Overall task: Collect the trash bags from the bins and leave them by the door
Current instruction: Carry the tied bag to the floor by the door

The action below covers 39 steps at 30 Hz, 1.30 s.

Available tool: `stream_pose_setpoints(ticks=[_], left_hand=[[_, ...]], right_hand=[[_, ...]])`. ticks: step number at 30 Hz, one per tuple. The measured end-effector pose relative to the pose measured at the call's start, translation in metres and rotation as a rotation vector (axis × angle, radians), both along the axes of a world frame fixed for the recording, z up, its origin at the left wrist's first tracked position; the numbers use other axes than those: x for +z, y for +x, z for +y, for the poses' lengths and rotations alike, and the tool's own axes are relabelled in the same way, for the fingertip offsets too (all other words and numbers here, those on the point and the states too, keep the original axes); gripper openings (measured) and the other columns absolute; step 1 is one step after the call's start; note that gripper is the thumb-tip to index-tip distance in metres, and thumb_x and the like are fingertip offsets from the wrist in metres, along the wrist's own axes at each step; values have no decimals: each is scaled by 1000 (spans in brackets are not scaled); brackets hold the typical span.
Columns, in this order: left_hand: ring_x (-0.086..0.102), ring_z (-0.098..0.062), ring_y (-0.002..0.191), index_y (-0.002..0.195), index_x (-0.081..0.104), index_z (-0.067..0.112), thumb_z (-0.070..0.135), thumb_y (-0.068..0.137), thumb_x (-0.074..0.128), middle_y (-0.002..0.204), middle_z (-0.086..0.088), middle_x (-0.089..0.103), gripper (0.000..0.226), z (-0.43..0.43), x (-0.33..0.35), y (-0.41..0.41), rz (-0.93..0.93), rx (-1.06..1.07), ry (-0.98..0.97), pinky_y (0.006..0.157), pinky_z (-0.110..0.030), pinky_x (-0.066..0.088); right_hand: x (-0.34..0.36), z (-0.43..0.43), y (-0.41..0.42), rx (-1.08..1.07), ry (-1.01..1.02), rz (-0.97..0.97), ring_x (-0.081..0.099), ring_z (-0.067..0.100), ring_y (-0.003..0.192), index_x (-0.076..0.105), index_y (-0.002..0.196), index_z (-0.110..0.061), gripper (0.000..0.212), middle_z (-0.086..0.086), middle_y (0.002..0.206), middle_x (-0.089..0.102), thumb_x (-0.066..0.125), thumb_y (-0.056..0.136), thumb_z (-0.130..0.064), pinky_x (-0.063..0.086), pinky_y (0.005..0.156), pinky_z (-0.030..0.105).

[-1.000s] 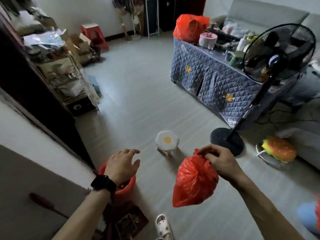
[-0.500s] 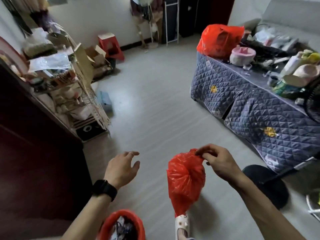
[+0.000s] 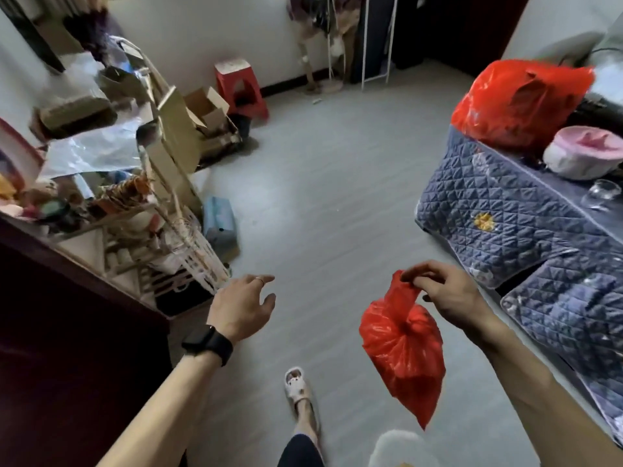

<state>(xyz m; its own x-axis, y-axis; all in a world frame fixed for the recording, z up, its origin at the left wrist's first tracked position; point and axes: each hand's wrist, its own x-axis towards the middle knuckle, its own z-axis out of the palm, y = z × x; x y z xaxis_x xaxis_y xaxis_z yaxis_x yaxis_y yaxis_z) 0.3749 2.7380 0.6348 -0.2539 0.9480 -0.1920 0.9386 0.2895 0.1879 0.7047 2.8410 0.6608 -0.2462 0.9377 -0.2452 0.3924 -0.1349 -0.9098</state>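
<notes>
No legible text, number, brand or sign.
Stool (image 3: pixel 232 66): faint marks on the pale seat top, too blurred to read.
Box (image 3: pixel 13 153) at the left edge, red border: printed face smeared, nothing made out.
Blue pack (image 3: pixel 219 221) on the floor: any print too small to tell.

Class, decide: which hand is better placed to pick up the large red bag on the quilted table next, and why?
Left, probably. The left hand is open and empty; the right hand pinches the small red bag. The large red bag sits to the right, so it must reach across.
</notes>
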Motion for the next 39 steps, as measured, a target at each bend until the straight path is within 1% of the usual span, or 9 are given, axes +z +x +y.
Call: stream_pose_setpoints(ticks=[5,9,12,14,22,27,31,35,39], left_hand=[[52,-20,124,139,49,34,45,93,49,136,3,56,47,147,2,-84,-8,-76,-26,100,-36,45],[54,-22,123,139,48,35,47,93,47,137,4,57,48,258,9,-136,19,-124,-37,100,-40,46],[52,-22,124,140,46,34,47,94,47,139,4,55,48,342,11,-158,11,-146,-45,102,-40,44],[50,-21,127,141,45,33,46,95,47,141,3,53,48,403,9,-170,-1,-163,-48,104,-40,41],[49,-22,126,139,47,35,45,95,47,137,4,56,45,655,14,-215,16,-186,-13,102,-38,40],[51,-23,125,137,50,35,44,94,48,135,4,58,44,805,30,-238,27,-192,25,102,-38,40],[49,-20,126,135,50,37,46,93,48,133,5,59,43,933,22,-258,-13,-210,31,104,-38,39],[50,-22,126,135,50,35,44,94,49,132,5,59,42,1075,16,-274,-26,-264,54,102,-38,41],[50,-20,126,137,49,36,44,95,48,135,7,57,43,1227,29,-274,-18,-374,49,102,-36,38]], right_hand=[[-6,130,-74,-130,-31,22,68,10,82,75,88,-16,26,1,89,76,56,91,2,47,70,20],[4,216,-115,-230,-56,46,67,12,82,73,90,-14,25,2,91,75,54,94,1,50,63,18],[8,288,-143,-252,-24,46,68,15,87,74,92,-16,24,1,93,76,55,94,-1,52,74,30],[8,341,-161,-259,-10,61,68,15,89,74,93,-16,23,1,94,76,56,94,-2,52,77,33],[3,582,-221,-207,-5,104,67,13,85,76,91,-16,25,3,91,76,57,93,-1,51,74,28],[17,723,-242,-200,1,103,67,-2,77,75,87,-18,27,-6,84,75,57,92,1,46,68,14],[16,839,-253,-224,16,67,67,0,76,74,85,-23,24,-5,86,76,60,92,-4,46,70,19],[17,955,-260,-306,18,42,67,1,71,74,90,-18,12,2,88,74,65,91,-9,50,54,16],[28,1076,-258,-411,90,-3,68,4,71,74,88,-18,10,-1,83,76,71,87,-9,51,70,24]])
